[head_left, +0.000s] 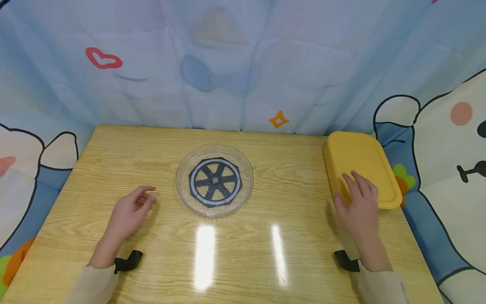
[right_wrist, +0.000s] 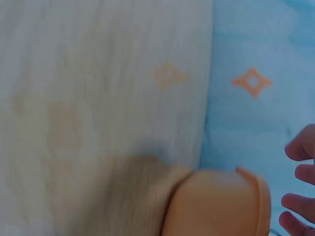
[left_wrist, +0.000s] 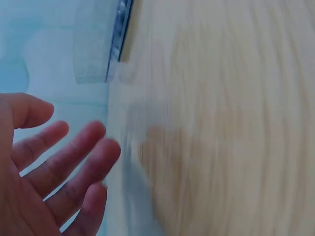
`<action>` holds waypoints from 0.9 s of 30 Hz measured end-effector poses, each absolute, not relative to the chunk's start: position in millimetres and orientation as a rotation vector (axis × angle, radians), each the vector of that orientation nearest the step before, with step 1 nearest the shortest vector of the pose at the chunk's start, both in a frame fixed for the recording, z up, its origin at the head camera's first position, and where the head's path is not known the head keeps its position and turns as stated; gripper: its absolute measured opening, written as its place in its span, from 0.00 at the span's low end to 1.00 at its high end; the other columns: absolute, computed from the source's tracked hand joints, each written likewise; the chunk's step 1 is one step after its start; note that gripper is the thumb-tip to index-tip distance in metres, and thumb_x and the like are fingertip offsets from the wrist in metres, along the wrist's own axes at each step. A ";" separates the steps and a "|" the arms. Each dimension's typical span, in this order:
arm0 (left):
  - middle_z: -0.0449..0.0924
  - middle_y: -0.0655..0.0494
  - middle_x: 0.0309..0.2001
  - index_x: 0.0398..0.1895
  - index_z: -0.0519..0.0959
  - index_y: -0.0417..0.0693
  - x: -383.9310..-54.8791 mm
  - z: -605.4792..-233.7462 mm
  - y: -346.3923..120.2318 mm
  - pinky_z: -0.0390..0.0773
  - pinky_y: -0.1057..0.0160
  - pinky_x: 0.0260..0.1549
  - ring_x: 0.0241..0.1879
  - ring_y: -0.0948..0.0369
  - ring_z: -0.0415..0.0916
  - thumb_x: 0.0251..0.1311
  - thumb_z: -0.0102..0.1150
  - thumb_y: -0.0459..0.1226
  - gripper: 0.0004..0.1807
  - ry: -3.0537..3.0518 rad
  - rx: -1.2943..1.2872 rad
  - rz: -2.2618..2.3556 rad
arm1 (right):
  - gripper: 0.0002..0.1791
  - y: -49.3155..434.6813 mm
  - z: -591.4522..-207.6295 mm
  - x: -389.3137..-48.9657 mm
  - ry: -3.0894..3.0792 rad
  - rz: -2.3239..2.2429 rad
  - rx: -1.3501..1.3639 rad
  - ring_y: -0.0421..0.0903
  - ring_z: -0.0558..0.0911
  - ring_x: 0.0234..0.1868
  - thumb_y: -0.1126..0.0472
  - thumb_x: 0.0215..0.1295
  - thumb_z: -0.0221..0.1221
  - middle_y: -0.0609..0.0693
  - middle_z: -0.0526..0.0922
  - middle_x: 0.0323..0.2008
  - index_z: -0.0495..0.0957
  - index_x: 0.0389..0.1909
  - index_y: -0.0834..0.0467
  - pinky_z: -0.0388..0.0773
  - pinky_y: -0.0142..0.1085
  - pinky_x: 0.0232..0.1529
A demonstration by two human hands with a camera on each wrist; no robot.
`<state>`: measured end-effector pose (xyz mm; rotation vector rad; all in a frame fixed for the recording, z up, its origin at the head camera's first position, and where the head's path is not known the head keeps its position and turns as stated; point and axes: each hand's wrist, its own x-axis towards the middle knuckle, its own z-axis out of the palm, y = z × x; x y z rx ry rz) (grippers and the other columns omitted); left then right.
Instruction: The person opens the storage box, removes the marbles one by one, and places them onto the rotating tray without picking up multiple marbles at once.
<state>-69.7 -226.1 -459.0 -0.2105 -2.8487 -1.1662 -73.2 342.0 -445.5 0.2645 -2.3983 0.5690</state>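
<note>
In the head view a clear round dish [head_left: 244, 198] lies on the table, holding a dark octagonal piece [head_left: 210, 192] with a pale ring and spokes. My left hand [head_left: 129, 213] hovers to the left of the dish, fingers loosely bent and holding nothing. The left wrist view shows that hand [left_wrist: 64, 167] with its fingers spread apart, the dish's clear wall [left_wrist: 91, 44] beyond them. At the right, my right hand [head_left: 358, 207] is over the near left part of a yellow lidded box [head_left: 360, 156]. Its fingers [right_wrist: 298, 201] appear beside the box's lid rim in the right wrist view, gripping nothing.
The wooden table [head_left: 284, 177] ends at a light blue patterned curtain [head_left: 228, 76] along the back and sides. Black straps [head_left: 129, 261] are on both wrists. Two bright light reflections show on the tabletop near the front.
</note>
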 end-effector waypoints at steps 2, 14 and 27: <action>0.84 0.49 0.40 0.61 0.76 0.40 -72.7 -462.7 -223.3 0.81 0.58 0.32 0.35 0.53 0.83 0.74 0.52 0.38 0.17 -2.806 -0.203 -1.353 | 0.27 349.9 -446.7 -76.5 -2.421 0.541 0.235 0.73 0.66 0.61 0.64 0.56 0.62 0.72 0.72 0.61 0.76 0.57 0.70 0.60 0.62 0.63; 0.82 0.39 0.41 0.72 0.65 0.44 -101.8 -470.7 -192.4 0.82 0.60 0.37 0.35 0.49 0.83 0.74 0.51 0.36 0.25 -2.652 -0.124 -1.931 | 0.33 361.8 -446.2 -82.7 -2.772 0.389 0.172 0.68 0.60 0.70 0.61 0.67 0.62 0.71 0.66 0.67 0.67 0.71 0.64 0.47 0.71 0.66; 0.79 0.41 0.25 0.78 0.59 0.54 -116.1 -479.5 -175.6 0.80 0.60 0.18 0.18 0.53 0.78 0.73 0.54 0.37 0.32 -2.549 -0.118 -2.180 | 0.34 343.4 -451.5 -84.5 -2.856 0.244 0.094 0.58 0.57 0.74 0.68 0.69 0.56 0.60 0.64 0.71 0.61 0.75 0.58 0.49 0.68 0.67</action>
